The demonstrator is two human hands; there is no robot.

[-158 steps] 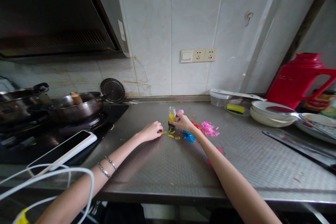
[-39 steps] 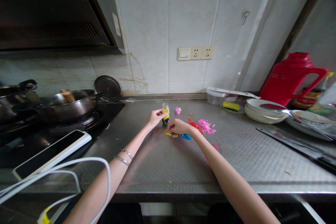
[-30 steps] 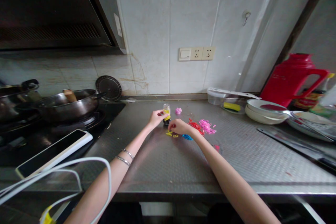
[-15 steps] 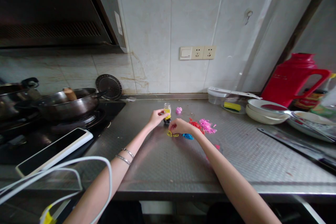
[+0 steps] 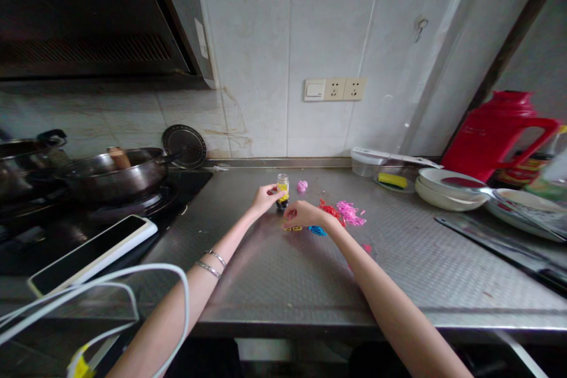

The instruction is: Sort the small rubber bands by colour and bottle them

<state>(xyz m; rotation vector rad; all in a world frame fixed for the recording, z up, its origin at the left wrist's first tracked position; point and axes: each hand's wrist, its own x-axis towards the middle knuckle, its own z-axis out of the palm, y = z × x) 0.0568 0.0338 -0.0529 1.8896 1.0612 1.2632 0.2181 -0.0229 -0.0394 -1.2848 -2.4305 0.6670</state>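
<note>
My left hand [image 5: 266,199] is closed round a small clear glass jar [image 5: 283,179] standing on the counter. Yellow pieces fill the jar's middle, with dark ones below. Just right of the jar, my right hand [image 5: 302,214] bends down with its fingers pinched together at some small yellow rubber bands [image 5: 296,228] on the counter. The fingertips are on one of these bands, partly hiding it. Beside that hand lie loose heaps of blue bands [image 5: 317,230], red bands [image 5: 330,209] and pink bands [image 5: 351,213]. A small pink-purple lump [image 5: 302,186] sits behind the jar.
At left are a stove with a steel pan [image 5: 117,174], a white-edged device [image 5: 91,254] and a white cable [image 5: 183,283]. Stacked bowls [image 5: 449,195], a knife [image 5: 496,248], a plastic tub [image 5: 367,164] and a red thermos [image 5: 491,136] stand to the right.
My right hand has shifted very slightly left and lower over the yellow rubber bands, covering more of them. My left hand and the jar stay in place.
</note>
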